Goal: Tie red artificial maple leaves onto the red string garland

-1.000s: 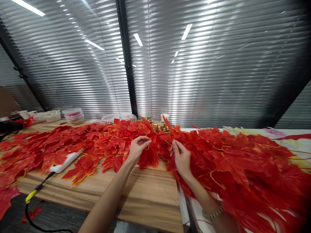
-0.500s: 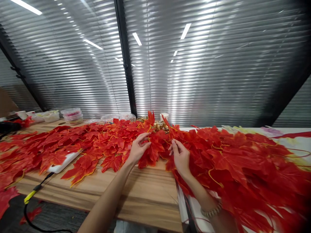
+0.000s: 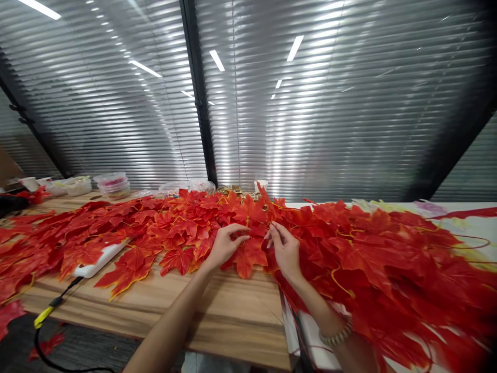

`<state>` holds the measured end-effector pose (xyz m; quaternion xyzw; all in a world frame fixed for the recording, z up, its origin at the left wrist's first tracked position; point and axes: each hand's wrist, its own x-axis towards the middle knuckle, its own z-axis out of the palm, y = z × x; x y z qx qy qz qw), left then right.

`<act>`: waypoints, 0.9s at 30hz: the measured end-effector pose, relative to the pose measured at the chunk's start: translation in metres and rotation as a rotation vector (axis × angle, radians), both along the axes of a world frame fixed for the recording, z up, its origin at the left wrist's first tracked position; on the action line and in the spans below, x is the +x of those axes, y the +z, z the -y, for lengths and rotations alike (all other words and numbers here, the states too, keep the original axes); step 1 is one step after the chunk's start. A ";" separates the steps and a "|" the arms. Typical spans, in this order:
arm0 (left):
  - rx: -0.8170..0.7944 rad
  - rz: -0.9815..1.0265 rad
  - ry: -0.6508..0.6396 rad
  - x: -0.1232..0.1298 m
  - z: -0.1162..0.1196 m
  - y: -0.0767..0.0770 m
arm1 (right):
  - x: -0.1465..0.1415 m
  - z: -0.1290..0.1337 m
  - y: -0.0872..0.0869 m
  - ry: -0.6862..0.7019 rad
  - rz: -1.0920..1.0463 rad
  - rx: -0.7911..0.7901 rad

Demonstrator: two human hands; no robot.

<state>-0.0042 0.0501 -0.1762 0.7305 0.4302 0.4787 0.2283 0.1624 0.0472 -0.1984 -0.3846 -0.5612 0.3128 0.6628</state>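
Observation:
Red artificial maple leaves with yellow edges and stems lie heaped across the table. My left hand (image 3: pixel 227 244) pinches with thumb and forefinger at the yellow stem of one maple leaf (image 3: pixel 249 209), which stands up above the fingertips. Close by on the right, my right hand (image 3: pixel 286 252) has its thumb and fingers pressed together among the leaves. Whatever is between those fingertips is too small to make out. A beaded bracelet (image 3: pixel 336 334) circles the right wrist. Another leaf (image 3: pixel 248 258) lies below, between the two hands.
The wooden table (image 3: pixel 236 316) meets a white surface (image 3: pixel 316 331) on the right. A white power strip (image 3: pixel 101 260) with a black cable lies under leaves at left. Plastic tubs (image 3: pixel 112 185) and a paper cup (image 3: pixel 261 185) stand along the back, before the blinds (image 3: pixel 303 129).
The leaf at my left hand has come down and tilted toward me. My left hand has shifted slightly right and lower, nearer my right hand, which stays almost in place.

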 end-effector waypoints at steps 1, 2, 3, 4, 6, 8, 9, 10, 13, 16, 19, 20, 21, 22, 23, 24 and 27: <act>-0.003 -0.004 -0.004 0.001 0.000 -0.001 | 0.000 0.000 0.000 0.021 0.009 0.008; -0.009 0.000 -0.008 0.002 0.000 -0.002 | -0.001 0.001 0.000 0.046 0.016 0.014; -0.015 0.007 -0.012 0.003 -0.001 -0.004 | -0.001 0.001 0.000 0.076 0.021 0.019; -0.022 0.017 -0.016 0.003 -0.001 -0.005 | -0.002 0.001 0.000 0.111 0.025 0.022; -0.039 0.041 -0.023 0.005 -0.001 -0.006 | -0.003 0.000 -0.002 0.185 0.046 0.022; -0.059 0.056 -0.028 0.006 0.000 -0.006 | -0.005 -0.001 -0.005 0.260 0.092 0.014; -0.070 0.058 -0.026 0.006 0.000 -0.005 | -0.005 -0.001 -0.006 0.288 0.122 0.008; -0.079 0.055 -0.023 0.006 0.001 -0.004 | -0.006 -0.002 -0.007 0.307 0.155 0.002; -0.101 0.041 -0.006 0.007 0.003 -0.001 | -0.007 -0.001 -0.008 0.321 0.230 -0.006; -0.114 0.064 -0.020 0.007 0.004 0.000 | -0.006 0.001 -0.007 0.314 0.243 -0.013; -0.173 0.172 -0.055 0.007 0.002 -0.002 | -0.006 0.002 -0.007 0.300 0.221 -0.016; -0.197 0.211 -0.057 0.006 0.001 -0.003 | -0.005 0.002 -0.006 0.296 0.220 -0.011; -0.216 0.243 -0.055 0.006 0.000 -0.004 | -0.005 0.002 -0.006 0.289 0.223 -0.002; -0.230 0.264 -0.049 0.005 -0.001 -0.005 | -0.005 0.002 -0.005 0.281 0.228 0.010; -0.237 0.276 -0.043 0.005 -0.002 -0.005 | -0.005 0.003 -0.004 0.272 0.234 0.021; -0.240 0.283 -0.038 0.004 -0.003 -0.006 | -0.004 0.003 -0.003 0.260 0.242 0.032; -0.247 0.302 -0.028 0.004 -0.005 -0.007 | -0.003 0.004 0.000 0.202 0.266 0.056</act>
